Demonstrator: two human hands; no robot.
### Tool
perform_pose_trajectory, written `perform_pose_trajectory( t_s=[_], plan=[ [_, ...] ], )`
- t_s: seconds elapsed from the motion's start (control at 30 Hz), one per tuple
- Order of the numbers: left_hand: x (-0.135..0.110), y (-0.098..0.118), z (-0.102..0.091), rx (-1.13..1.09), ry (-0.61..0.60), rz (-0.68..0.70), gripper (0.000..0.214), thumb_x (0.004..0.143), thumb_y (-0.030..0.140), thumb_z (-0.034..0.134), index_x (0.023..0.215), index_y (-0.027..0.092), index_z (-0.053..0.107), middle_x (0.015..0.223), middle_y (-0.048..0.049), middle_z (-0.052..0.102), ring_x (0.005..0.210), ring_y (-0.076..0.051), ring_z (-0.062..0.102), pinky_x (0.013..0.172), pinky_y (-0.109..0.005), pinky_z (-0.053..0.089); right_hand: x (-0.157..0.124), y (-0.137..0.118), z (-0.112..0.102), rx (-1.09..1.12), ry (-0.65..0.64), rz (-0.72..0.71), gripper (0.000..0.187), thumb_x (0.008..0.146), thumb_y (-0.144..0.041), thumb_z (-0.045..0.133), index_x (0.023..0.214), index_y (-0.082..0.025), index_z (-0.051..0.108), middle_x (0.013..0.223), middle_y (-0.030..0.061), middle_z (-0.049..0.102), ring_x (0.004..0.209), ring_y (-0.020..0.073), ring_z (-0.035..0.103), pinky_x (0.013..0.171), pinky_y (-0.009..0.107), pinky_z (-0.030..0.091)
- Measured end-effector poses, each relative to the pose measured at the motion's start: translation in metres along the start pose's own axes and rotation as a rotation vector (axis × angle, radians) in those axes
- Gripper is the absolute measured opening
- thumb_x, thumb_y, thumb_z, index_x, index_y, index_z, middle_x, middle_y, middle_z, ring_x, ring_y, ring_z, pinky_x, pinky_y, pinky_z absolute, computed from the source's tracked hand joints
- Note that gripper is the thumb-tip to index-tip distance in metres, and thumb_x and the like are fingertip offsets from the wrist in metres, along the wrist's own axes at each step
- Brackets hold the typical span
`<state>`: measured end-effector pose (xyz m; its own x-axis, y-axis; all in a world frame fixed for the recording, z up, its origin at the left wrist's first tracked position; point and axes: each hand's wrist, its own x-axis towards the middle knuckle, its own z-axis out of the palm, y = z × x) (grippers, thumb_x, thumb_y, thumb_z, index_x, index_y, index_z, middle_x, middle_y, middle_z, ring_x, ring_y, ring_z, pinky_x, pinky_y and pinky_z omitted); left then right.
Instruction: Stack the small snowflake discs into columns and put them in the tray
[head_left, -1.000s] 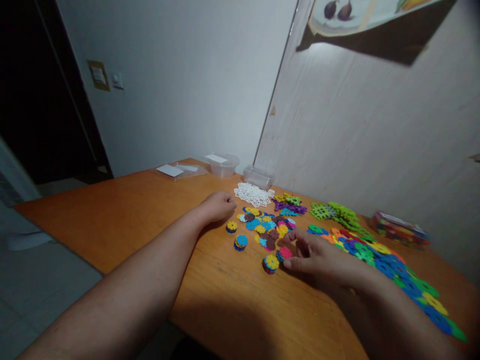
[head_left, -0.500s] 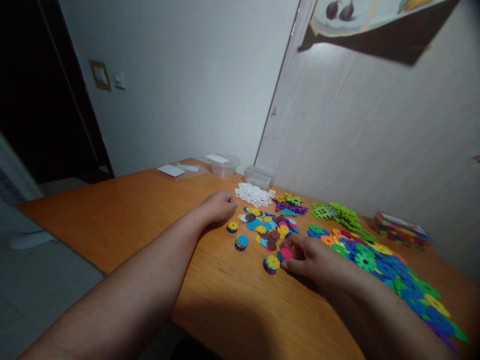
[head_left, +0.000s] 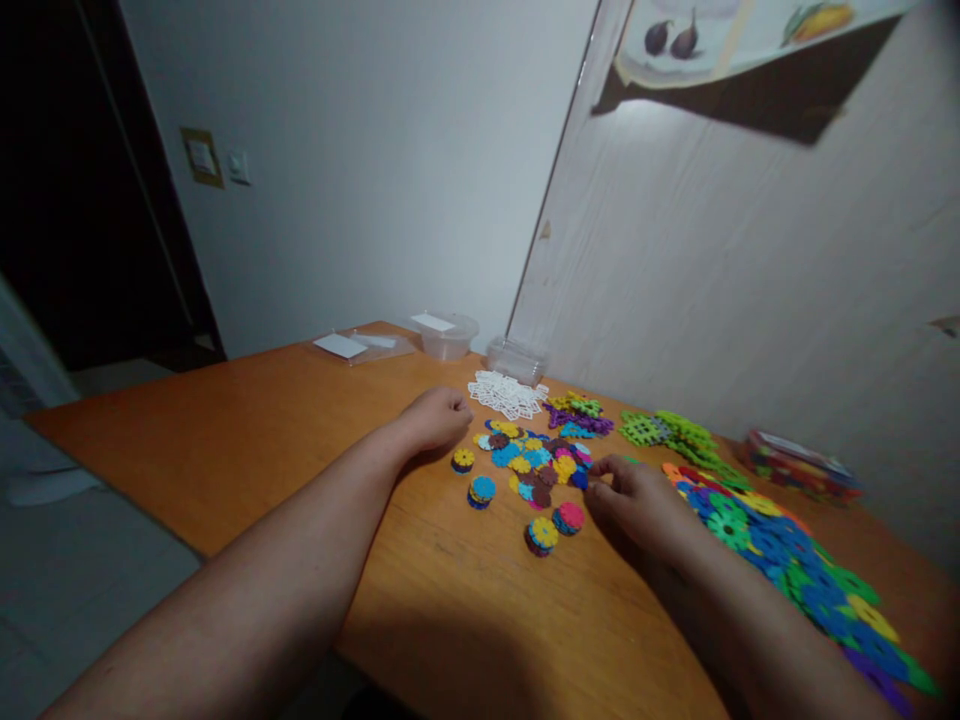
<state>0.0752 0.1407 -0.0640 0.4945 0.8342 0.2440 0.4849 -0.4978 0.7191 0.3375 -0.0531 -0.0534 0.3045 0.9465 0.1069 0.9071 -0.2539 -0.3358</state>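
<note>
My left hand [head_left: 436, 417] rests as a loose fist on the wooden table [head_left: 247, 420], just left of a heap of small flower-shaped discs [head_left: 534, 455]; nothing shows in it. My right hand [head_left: 636, 496] lies palm down at the heap's right edge, fingertips curled onto the discs near a dark blue one [head_left: 577, 480]. Small stacks of discs stand in front: a yellow-topped stack [head_left: 541, 536], a pink-topped stack [head_left: 569, 517], a blue-topped stack [head_left: 481, 491] and another yellow-topped stack [head_left: 463, 460].
White lattice pieces [head_left: 508, 391], purple pieces [head_left: 581, 413] and green pieces [head_left: 671, 431] lie further back. A long spread of larger coloured discs [head_left: 787, 550] runs right. Clear plastic containers [head_left: 447, 332] and lids [head_left: 352, 345] sit at the far corner; a filled box [head_left: 799, 465] is by the wall.
My right hand has drawn back from the pink-topped and yellow-topped stacks and moved up to the heap's right edge. My left hand has stayed put.
</note>
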Motion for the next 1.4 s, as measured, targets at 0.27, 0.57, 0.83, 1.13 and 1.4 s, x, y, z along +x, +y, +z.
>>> perform_pose_trajectory(
  t_s=[0.27, 0.57, 0.83, 1.13, 1.4],
  plan=[
    [-0.001, -0.001, 0.001, -0.037, 0.015, -0.019, 0.021, 0.068, 0.031, 0.06, 0.056, 0.017, 0.05, 0.055, 0.0018, 0.046, 0.055, -0.011, 0.038, 0.05, -0.025, 0.02, 0.008, -0.004, 0.01, -0.073, -0.008, 0.046, 0.022, 0.082, -0.04, 0.063, 0.088, -0.021, 0.07, 0.076, 0.0069, 0.069, 0.069, 0.0198, 0.059, 0.058, 0.027, 0.032],
    [-0.002, 0.002, 0.0, -0.016, 0.013, -0.017, 0.022, 0.069, 0.03, 0.06, 0.055, 0.017, 0.05, 0.053, 0.0018, 0.044, 0.054, -0.011, 0.035, 0.051, -0.026, 0.019, 0.014, 0.004, 0.016, 0.001, -0.029, 0.057, 0.018, 0.078, -0.038, 0.061, 0.079, -0.019, 0.063, 0.069, 0.003, 0.064, 0.063, 0.0168, 0.056, 0.053, 0.026, 0.032],
    [-0.003, 0.004, 0.0, -0.024, 0.004, -0.019, 0.022, 0.071, 0.031, 0.058, 0.056, 0.017, 0.051, 0.053, 0.0021, 0.043, 0.055, -0.011, 0.036, 0.051, -0.026, 0.02, 0.015, 0.006, 0.015, 0.039, -0.019, 0.054, 0.018, 0.075, -0.037, 0.064, 0.073, -0.019, 0.062, 0.063, 0.0019, 0.062, 0.059, 0.0159, 0.054, 0.051, 0.026, 0.031],
    [0.0, 0.001, 0.0, 0.043, 0.0, 0.009, 0.021, 0.071, 0.032, 0.055, 0.056, 0.017, 0.05, 0.055, 0.0011, 0.045, 0.054, -0.012, 0.037, 0.051, -0.027, 0.022, 0.015, 0.003, 0.015, 0.05, -0.038, 0.052, 0.014, 0.073, -0.033, 0.064, 0.071, -0.019, 0.062, 0.061, 0.0007, 0.061, 0.057, 0.0147, 0.052, 0.05, 0.025, 0.03],
    [-0.001, 0.003, -0.002, 0.06, -0.006, 0.006, 0.02, 0.071, 0.031, 0.055, 0.057, 0.017, 0.05, 0.054, 0.0012, 0.045, 0.053, -0.012, 0.038, 0.05, -0.026, 0.022, 0.014, 0.002, 0.013, 0.073, -0.071, 0.068, 0.016, 0.072, -0.034, 0.065, 0.073, -0.019, 0.062, 0.063, 0.0016, 0.062, 0.059, 0.0158, 0.054, 0.051, 0.025, 0.032]
  ],
)
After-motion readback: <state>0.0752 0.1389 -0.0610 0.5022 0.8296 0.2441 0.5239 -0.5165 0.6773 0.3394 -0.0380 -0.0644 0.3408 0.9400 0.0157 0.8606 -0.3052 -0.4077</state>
